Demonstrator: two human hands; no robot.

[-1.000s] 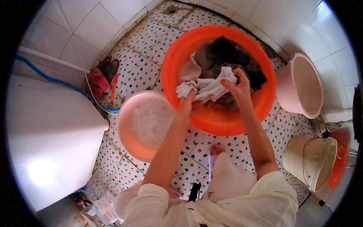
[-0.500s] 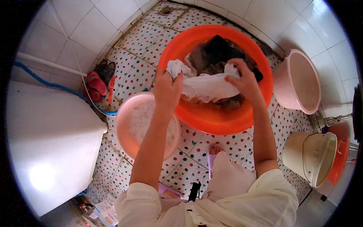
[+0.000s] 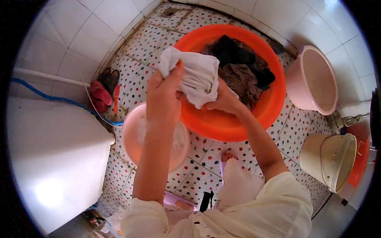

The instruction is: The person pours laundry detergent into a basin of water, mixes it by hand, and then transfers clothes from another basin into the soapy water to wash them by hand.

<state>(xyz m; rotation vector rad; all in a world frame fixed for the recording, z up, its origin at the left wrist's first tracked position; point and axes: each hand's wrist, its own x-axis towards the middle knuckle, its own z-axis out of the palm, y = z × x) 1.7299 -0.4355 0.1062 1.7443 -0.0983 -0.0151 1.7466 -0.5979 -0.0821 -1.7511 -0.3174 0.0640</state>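
A person's left hand point(image 3: 164, 85) was curled around one end of a white cloth point(image 3: 200, 75), thumb pressed over its upper side, while the right hand point(image 3: 224, 97) was partly closed on the other end, most of its fingers hidden behind the fabric. The cloth hung bunched between the two, raised above the left side of an orange tub point(image 3: 238, 135) and reaching past its rim. The step in hand looked to be working the cloth with both hands; the next move seemed to call for a firm grip at each end, with the fabric clear of the rim. Inside the tub lay a brown garment point(image 3: 244, 81) and black clothes point(image 3: 232, 49). A pink basin point(image 3: 133, 148) stood just beside it, partly hidden by the left forearm, on a dotted tile floor point(image 3: 202, 152).
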